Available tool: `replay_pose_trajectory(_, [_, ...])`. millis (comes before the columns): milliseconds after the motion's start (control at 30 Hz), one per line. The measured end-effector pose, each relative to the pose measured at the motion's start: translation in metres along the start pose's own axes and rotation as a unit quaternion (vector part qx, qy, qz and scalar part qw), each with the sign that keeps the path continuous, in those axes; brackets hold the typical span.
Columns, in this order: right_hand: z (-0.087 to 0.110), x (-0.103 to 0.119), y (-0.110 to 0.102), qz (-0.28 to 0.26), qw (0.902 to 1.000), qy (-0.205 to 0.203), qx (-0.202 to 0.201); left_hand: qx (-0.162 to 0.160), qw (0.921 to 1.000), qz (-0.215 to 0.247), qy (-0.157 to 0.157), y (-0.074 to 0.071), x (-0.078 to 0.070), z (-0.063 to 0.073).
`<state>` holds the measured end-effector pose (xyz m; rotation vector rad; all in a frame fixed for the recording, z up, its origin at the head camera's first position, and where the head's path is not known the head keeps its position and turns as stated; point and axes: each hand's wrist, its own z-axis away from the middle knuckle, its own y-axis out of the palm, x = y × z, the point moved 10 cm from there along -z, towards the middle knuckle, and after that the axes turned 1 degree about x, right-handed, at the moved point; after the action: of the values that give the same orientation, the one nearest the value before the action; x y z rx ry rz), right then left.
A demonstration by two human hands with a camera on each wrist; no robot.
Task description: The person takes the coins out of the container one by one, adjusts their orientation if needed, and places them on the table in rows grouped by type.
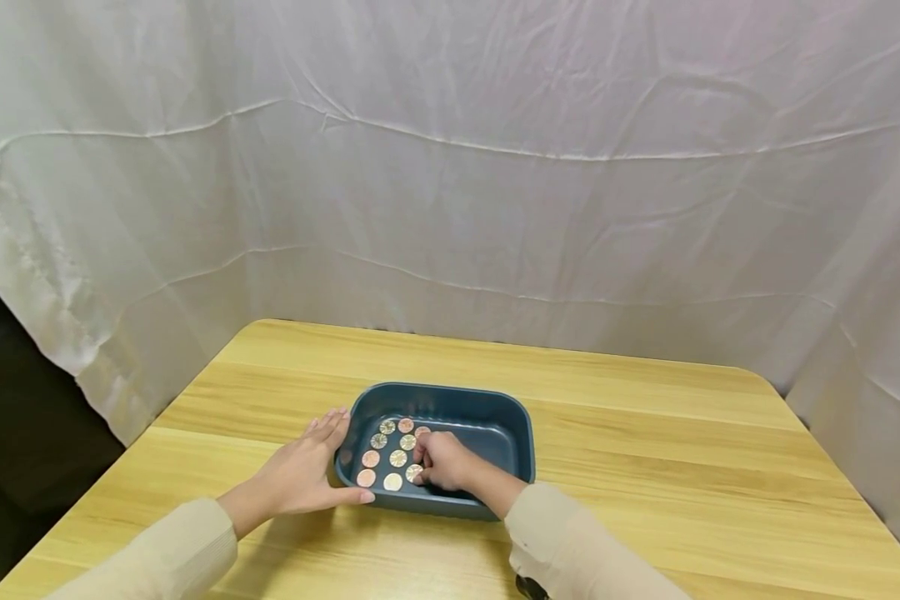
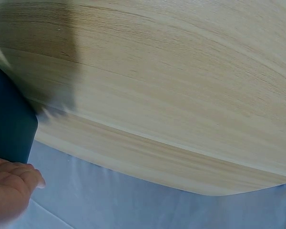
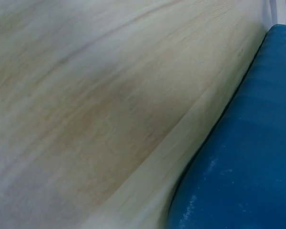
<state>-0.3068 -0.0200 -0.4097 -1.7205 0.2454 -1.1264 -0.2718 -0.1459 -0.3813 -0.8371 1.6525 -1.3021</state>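
Observation:
A dark blue rectangular tub (image 1: 487, 402) stands on the table. On the left part of its floor lie gold and copper-coloured coins (image 1: 398, 458), several of them in rough rows. My left hand (image 1: 300, 472) rests against the tub's left end, fingers straight along the wall and thumb at the front rim. Inside the tub, the curled fingers of my right hand (image 1: 450, 463) pinch at the edge of a gold coin (image 1: 414, 473). That hand partly covers a copper coin (image 1: 422, 432) behind it. In the left wrist view, the left fingers (image 2: 16, 179) touch the tub's wall.
The wood-grain table (image 1: 645, 467) extends to both sides of the tub. Pale cloth (image 1: 495, 208) hangs behind it and along its sides. A dark object (image 1: 530, 587) shows below the right sleeve. The right wrist view shows the tub's outer wall (image 3: 248, 143), but no hand.

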Motion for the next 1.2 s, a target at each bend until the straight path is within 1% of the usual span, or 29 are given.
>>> replay_pose_trajectory(233, [0.000, 0.003, 0.001, 0.034, 0.9994, -0.008, 0.007, 0.002, 1.0000, 0.001, -0.002, 0.000, 0.000, 0.000])
replay_pose_trajectory(400, [0.001, 0.005, 0.001, 0.034, 0.9993, -0.009, 0.012, 0.003, 1.0000, 0.001, -0.003, -0.001, 0.000, 0.000])
replay_pose_trajectory(467, [0.001, 0.004, 0.000, 0.027, 0.9996, -0.004, 0.008, 0.002, 1.0000, 0.001, -0.002, -0.001, 0.000, 0.000])
replay_pose_trajectory(567, [0.002, 0.000, -0.004, 0.022, 0.9996, 0.010, -0.012, 0.001, 1.0000, 0.001, -0.001, -0.001, -0.001, 0.000])
replay_pose_trajectory(733, [0.007, -0.012, -0.014, -0.024, 0.9969, 0.056, -0.049, 0.002, 1.0000, -0.002, -0.002, 0.000, -0.001, 0.000])
replay_pose_trajectory(900, [0.013, -0.022, -0.020, -0.079, 0.9907, 0.097, -0.055, 0.002, 1.0000, -0.003, -0.001, -0.001, -0.002, 0.000])
replay_pose_trajectory(1067, [0.019, -0.022, -0.032, -0.118, 0.9854, 0.100, -0.072, 0.001, 0.9999, -0.011, 0.001, -0.001, -0.001, -0.001])
replay_pose_trajectory(1200, [0.028, -0.025, -0.046, -0.158, 0.9770, 0.113, -0.088, -0.002, 0.9999, -0.015, 0.004, -0.001, -0.001, -0.001])
